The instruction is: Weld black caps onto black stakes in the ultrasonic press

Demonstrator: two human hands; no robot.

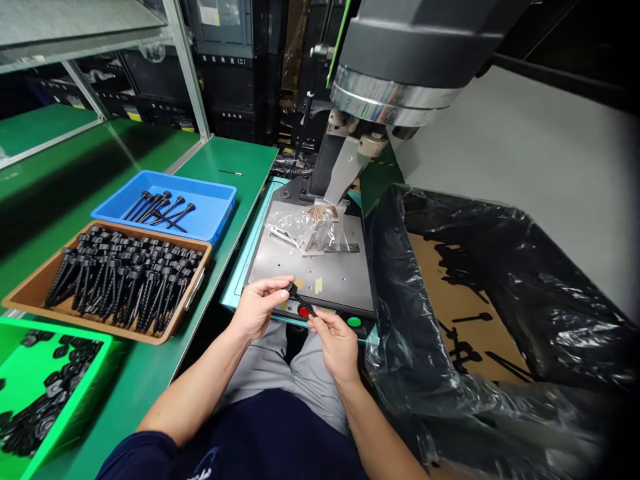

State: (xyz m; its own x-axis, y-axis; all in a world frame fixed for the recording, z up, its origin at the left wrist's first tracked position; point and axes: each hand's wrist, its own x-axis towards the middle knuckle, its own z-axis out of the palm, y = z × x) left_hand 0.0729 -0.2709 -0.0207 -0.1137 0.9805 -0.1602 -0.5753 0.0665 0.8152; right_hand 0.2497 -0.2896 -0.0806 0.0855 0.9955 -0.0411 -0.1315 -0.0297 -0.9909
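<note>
My left hand (256,308) pinches the thick head of a black cable tie (300,302) between thumb and fingertips. The other end, a ribbed strap, is gripped by the fingers of my right hand (336,341). Both hands hover above my lap at the front edge of a machine with a grey metal plate (295,267). Behind the cable tie, a red button (303,311) is partly covered. A green button (354,322) sits just beyond my right hand. Clear plastic film (300,223) wraps a fixture on the plate, under the machine's large head (395,100).
Left, on the green table (240,157), are a blue tray (210,233) with several cable ties, a brown tray (165,337) packed with more, and a green bin (95,380) of small black parts. At right stands a carton lined with black plastic (405,320), holding cable ties.
</note>
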